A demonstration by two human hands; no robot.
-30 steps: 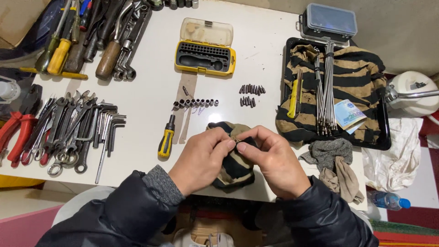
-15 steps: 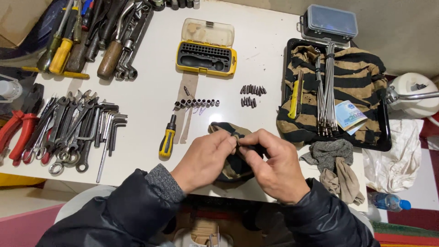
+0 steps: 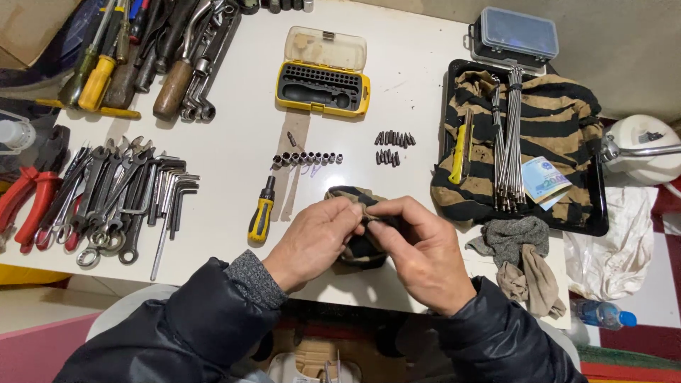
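My left hand [image 3: 313, 240] and my right hand [image 3: 420, 252] meet over the near edge of the white table [image 3: 234, 149]. Both pinch a dark striped rag [image 3: 358, 248] bunched between the fingertips. Whatever small part is inside the rag is hidden. Just left of my left hand lies a yellow-and-black screwdriver handle [image 3: 261, 211]. Beyond the hands sit a row of small sockets [image 3: 308, 158] and a cluster of screwdriver bits [image 3: 394, 147]. A yellow bit case [image 3: 323, 86] stands open further back.
Wrenches and hex keys [image 3: 117, 198] and red pliers [image 3: 28, 202] fill the left side. Large tools [image 3: 152, 53] lie at the back left. A black tray [image 3: 596, 220] with striped cloth and long rods [image 3: 507, 138] sits right, beside a grey rag [image 3: 518, 248].
My fingers have shifted on the rag, working it between the fingertips; the hands stay in the same spot above the table's near edge.
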